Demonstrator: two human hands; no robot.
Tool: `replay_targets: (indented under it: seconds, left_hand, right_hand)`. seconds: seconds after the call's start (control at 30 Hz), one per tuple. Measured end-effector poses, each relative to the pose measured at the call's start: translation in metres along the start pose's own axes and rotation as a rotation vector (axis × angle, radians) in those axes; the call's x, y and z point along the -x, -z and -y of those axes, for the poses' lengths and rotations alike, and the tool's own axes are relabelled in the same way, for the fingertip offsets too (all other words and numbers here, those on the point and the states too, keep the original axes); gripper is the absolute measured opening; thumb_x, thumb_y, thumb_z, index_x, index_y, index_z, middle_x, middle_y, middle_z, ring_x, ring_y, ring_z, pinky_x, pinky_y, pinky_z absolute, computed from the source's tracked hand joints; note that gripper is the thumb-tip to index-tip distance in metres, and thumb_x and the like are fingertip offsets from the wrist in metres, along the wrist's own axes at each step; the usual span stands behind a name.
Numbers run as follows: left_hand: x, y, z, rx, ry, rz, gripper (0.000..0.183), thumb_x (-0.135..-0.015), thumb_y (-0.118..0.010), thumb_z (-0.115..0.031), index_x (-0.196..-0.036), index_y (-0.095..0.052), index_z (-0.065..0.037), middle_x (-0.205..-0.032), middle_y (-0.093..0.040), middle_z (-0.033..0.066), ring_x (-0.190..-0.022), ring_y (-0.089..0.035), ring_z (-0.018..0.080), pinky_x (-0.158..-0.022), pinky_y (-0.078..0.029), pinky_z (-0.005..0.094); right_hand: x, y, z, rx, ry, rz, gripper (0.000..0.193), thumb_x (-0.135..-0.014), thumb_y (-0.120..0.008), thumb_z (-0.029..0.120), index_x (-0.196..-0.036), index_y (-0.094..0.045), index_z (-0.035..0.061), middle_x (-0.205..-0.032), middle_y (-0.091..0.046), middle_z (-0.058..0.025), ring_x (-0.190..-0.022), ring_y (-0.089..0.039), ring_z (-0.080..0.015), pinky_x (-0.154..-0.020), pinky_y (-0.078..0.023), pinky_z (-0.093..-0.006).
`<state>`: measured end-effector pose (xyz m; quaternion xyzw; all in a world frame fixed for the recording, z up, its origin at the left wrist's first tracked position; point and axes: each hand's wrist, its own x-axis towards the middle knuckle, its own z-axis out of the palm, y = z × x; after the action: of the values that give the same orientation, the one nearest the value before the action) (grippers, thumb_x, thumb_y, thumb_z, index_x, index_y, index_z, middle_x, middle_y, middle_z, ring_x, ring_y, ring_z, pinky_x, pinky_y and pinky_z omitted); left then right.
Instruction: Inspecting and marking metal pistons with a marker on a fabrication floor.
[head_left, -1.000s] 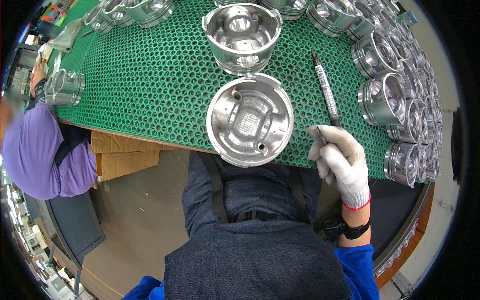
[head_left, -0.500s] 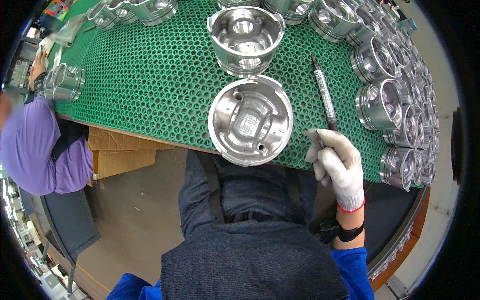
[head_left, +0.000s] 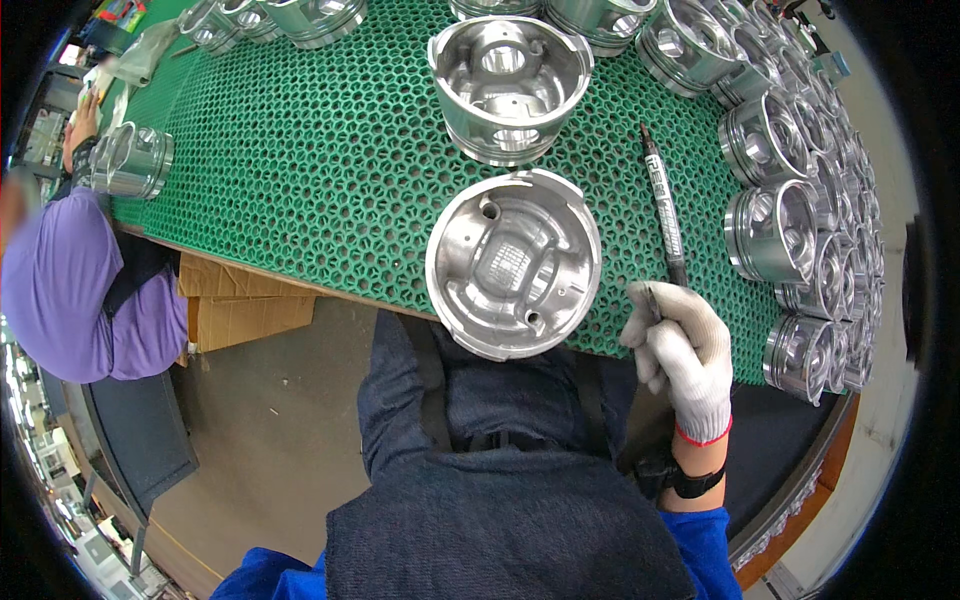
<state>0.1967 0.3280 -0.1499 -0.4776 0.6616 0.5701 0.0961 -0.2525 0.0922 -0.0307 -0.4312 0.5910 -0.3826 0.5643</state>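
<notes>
My right hand [head_left: 685, 345], in a white knitted glove with a red cuff, rests at the near edge of the green mat. Its fingers are curled together around something small and dark that I cannot make out. Just beyond the knuckles lies a marker pen [head_left: 664, 205], its tip pointing away from me. Left of the hand, a silver metal piston [head_left: 513, 265] sits with its hollow side facing up. A second piston [head_left: 512, 90] stands right behind it. My left hand is out of view; only its blue sleeve [head_left: 262, 575] shows at the lower edge.
Several pistons [head_left: 770, 232] crowd the mat's right side, and more [head_left: 315, 15] stand along the far edge. A lone piston [head_left: 132, 160] is at the left, near a co-worker in a purple top [head_left: 60, 280]. A cardboard box [head_left: 250, 310] sits below the green honeycomb mat [head_left: 300, 150].
The mat and everything on it sit slightly lower and further right in the picture, as the view has shifted. My right hand keeps its curled pose; no piston has changed its place.
</notes>
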Motion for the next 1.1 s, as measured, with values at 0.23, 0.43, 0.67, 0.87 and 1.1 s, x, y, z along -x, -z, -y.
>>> replay_targets:
  seconds: [0.23, 0.43, 0.67, 0.87, 1.1]
  left_hand:
    - [-0.005, -0.007, 0.015, 0.001, -0.006, 0.029, 0.052, -0.092, -0.055, -0.044, -0.127, -0.064, -0.006, -0.128, -0.063, 0.0186, -0.12, -0.058, 0.0328, -0.102, -0.044, 0.042]
    - [-0.006, -0.02, 0.027, 0.012, -0.006, 0.054, 0.052, -0.092, -0.055, -0.044, -0.127, -0.064, -0.006, -0.128, -0.063, 0.0186, -0.12, -0.058, 0.033, -0.102, -0.044, 0.0421]
    - [-0.007, -0.026, 0.042, 0.007, -0.006, 0.092, 0.053, -0.092, -0.055, -0.045, -0.127, -0.064, -0.006, -0.128, -0.063, 0.0186, -0.12, -0.059, 0.0332, -0.102, -0.044, 0.0422]
    - [-0.008, -0.034, 0.053, 0.003, -0.004, 0.13, 0.053, -0.092, -0.055, -0.045, -0.127, -0.064, -0.006, -0.128, -0.063, 0.0187, -0.12, -0.059, 0.0334, -0.102, -0.045, 0.0423]
    - [-0.002, -0.039, 0.064, -0.006, 0.012, 0.185, 0.053, -0.092, -0.055, -0.045, -0.127, -0.064, -0.006, -0.128, -0.063, 0.0187, -0.119, -0.059, 0.0336, -0.101, -0.045, 0.0424]
  right_hand:
    - [0.0, -0.001, 0.0, -0.003, 0.003, -0.014, 0.038, -0.087, -0.051, 0.002, -0.123, -0.062, -0.0022, -0.086, -0.066, -0.0093, -0.054, -0.052, -0.0062, -0.046, -0.04, -0.0189]
    - [-0.002, -0.002, 0.0, 0.018, -0.032, -0.031, 0.038, -0.087, -0.052, 0.004, -0.123, -0.062, -0.002, -0.087, -0.067, -0.0093, -0.054, -0.052, -0.0062, -0.046, -0.04, -0.0187]
    - [0.0, -0.001, -0.003, 0.043, 0.01, -0.05, 0.038, -0.087, -0.052, 0.006, -0.123, -0.061, -0.0021, -0.086, -0.066, -0.009, -0.054, -0.052, -0.006, -0.046, -0.041, -0.0186]
    - [-0.001, -0.003, -0.002, 0.048, -0.007, -0.045, 0.038, -0.088, -0.052, 0.006, -0.124, -0.061, -0.0021, -0.086, -0.066, -0.0094, -0.054, -0.052, -0.0059, -0.045, -0.04, -0.0185]
    - [0.001, -0.003, -0.002, 0.025, -0.013, -0.052, 0.038, -0.088, -0.051, 0.005, -0.123, -0.061, -0.0023, -0.086, -0.066, -0.0095, -0.054, -0.052, -0.006, -0.045, -0.04, -0.0189]
